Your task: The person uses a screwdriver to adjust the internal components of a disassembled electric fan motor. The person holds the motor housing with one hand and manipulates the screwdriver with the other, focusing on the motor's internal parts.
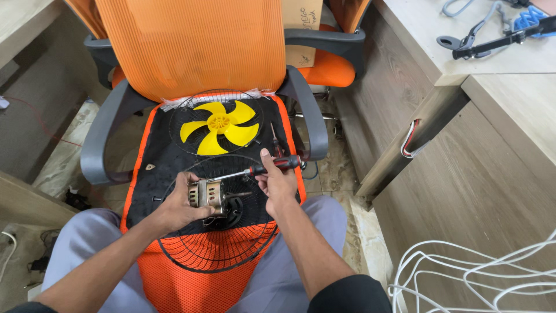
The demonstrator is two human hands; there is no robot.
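Note:
My left hand (pixel 176 207) grips a small metal fan motor (pixel 207 193) over the seat of an orange office chair (pixel 174 278). My right hand (pixel 277 181) holds a screwdriver (pixel 263 168) with a red and black handle, its shaft pointing left with the tip at the motor's top. Under the motor lies a black wire fan guard (pixel 191 258). A yellow fan blade (pixel 220 126) rests on a second wire guard (pixel 179 113) at the back of the seat. A second screwdriver (pixel 274 139) lies on the seat near the right armrest.
Wooden desks stand to the right, with a white cable coil (pixel 480 272) on the lower one and a black tool (pixel 492 40) on the upper. Grey armrests (pixel 101 145) flank the seat. A cardboard box (pixel 302 29) and another orange chair sit behind.

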